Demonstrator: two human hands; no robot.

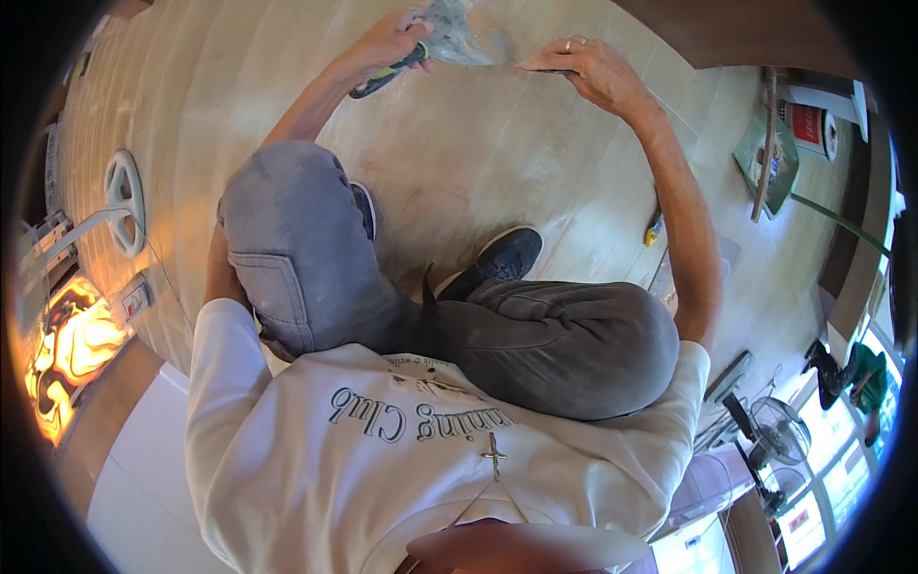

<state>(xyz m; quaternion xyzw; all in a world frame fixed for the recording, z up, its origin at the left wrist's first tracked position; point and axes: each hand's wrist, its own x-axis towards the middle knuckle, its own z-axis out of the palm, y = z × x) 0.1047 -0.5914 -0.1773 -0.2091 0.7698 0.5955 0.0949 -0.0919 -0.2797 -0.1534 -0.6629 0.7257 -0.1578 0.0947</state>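
My left hand (390, 44) is closed round the black and yellow-green handle of a scraper (384, 77) near the top of the view. What looks like its wide blade is smeared grey and points right, over the pale wood floor (459, 143). Across from it, my right hand (601, 75), with a ring on one finger, pinches a thin dark-edged piece (553, 71). Its full shape is hidden by the fingers. A gap separates the two hands, both low over the dusty boards. My bent knees and dark shoe (509, 253) are below them.
A yellow-handled tool (653, 231) lies by my right forearm. Farther right are a green dustpan (782, 172), a red and white bucket (808, 129) and a fan (779, 430). A white stand base (124, 203) is at left. Brown furniture (741, 33) overhangs the top right. Another person (865, 378) is at far right.
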